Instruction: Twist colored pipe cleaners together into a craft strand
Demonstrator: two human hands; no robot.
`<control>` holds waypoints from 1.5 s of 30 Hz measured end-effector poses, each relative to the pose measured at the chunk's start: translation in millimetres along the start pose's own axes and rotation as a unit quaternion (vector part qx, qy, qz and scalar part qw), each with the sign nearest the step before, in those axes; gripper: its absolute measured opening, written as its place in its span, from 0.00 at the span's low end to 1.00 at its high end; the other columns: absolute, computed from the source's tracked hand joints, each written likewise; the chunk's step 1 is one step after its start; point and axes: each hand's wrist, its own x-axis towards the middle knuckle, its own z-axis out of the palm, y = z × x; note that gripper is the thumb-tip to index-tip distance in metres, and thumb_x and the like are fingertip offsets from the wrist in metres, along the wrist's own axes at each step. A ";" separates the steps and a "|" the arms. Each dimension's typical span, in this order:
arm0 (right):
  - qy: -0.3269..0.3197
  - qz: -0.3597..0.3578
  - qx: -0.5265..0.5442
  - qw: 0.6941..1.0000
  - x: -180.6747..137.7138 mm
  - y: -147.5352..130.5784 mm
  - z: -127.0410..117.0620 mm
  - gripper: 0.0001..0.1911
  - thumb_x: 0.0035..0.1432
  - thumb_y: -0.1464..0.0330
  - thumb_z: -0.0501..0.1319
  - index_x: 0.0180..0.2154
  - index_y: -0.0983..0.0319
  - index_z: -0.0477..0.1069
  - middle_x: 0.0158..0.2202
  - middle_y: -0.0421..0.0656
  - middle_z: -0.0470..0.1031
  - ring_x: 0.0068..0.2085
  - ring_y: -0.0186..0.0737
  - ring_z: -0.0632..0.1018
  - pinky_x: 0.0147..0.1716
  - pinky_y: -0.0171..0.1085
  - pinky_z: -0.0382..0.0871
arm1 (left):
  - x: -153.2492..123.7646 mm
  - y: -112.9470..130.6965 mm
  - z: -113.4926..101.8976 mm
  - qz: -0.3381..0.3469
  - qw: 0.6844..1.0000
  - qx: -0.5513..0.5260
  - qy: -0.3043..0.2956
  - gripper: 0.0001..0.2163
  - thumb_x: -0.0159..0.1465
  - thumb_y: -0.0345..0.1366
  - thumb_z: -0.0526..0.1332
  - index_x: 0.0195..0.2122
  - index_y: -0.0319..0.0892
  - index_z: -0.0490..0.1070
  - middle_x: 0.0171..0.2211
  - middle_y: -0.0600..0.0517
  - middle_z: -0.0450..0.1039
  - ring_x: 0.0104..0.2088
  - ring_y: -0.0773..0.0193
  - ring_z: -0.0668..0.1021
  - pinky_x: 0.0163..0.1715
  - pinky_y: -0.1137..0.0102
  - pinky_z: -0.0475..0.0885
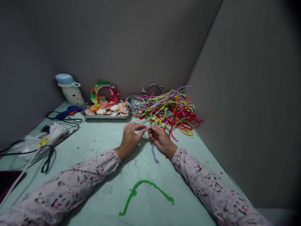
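Above the middle of the table, my left hand (131,138) and my right hand (161,138) meet at their fingertips. Both pinch a pale lilac pipe cleaner (154,153), whose loose tail hangs below my right hand. The short piece between the fingertips looks pale pinkish; its exact shape is mostly hidden by the fingers. Closer to me, a green pipe cleaner (145,181) lies bent in an arch on the table, with a small bump on its left side.
Behind my hands lies a heap of coloured pipe cleaners (169,106), beside coiled grey wire (136,102). A metal tray (105,116) of shells bears wrapped rings (114,94). Leftward are a bottle (70,91), a blue glue gun (68,111), black cables (48,160) and a plastic bag (55,133).
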 end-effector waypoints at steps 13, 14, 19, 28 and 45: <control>-0.002 -0.001 -0.015 1.000 -0.6 0.3 0.1 0.11 0.50 0.61 0.67 0.31 0.62 0.72 0.26 0.37 0.70 0.23 0.26 0.68 0.22 0.28 0.62 | 1.2 1.3 -1.5 -0.022 0.999 -0.016 -0.034 0.06 0.61 0.38 0.61 0.34 0.44 0.76 0.34 0.52 0.76 0.39 0.62 0.75 0.46 0.65 0.64; -0.001 -0.001 -0.015 1.000 -0.7 0.3 0.3 0.12 0.50 0.61 0.67 0.31 0.62 0.72 0.26 0.37 0.70 0.23 0.26 0.68 0.22 0.28 0.62 | 1.1 1.6 -1.6 -0.022 0.999 -0.019 -0.033 0.06 0.61 0.37 0.61 0.34 0.44 0.76 0.34 0.52 0.76 0.38 0.62 0.75 0.45 0.65 0.64; 0.004 -0.002 -0.009 1.000 0.0 0.3 0.5 0.12 0.50 0.61 0.67 0.31 0.62 0.72 0.26 0.37 0.70 0.23 0.26 0.69 0.21 0.28 0.62 | 0.0 2.1 -1.3 -0.022 0.999 -0.017 -0.020 0.06 0.61 0.38 0.61 0.35 0.44 0.75 0.34 0.52 0.77 0.38 0.62 0.76 0.45 0.65 0.64; 0.001 0.000 -0.008 1.000 -0.6 0.0 0.1 0.11 0.51 0.61 0.67 0.31 0.62 0.72 0.26 0.37 0.70 0.23 0.26 0.69 0.21 0.28 0.61 | 0.0 0.7 -0.6 -0.018 0.999 -0.002 -0.033 0.07 0.63 0.39 0.59 0.35 0.45 0.75 0.35 0.52 0.76 0.40 0.61 0.75 0.46 0.64 0.63; 0.005 -0.003 -0.012 1.000 -0.1 0.6 0.7 0.13 0.49 0.60 0.68 0.31 0.62 0.71 0.26 0.37 0.70 0.23 0.27 0.68 0.21 0.28 0.61 | 0.8 -0.3 2.1 -0.044 0.995 -0.054 -0.070 0.07 0.63 0.37 0.57 0.36 0.43 0.73 0.34 0.50 0.74 0.38 0.62 0.74 0.42 0.67 0.68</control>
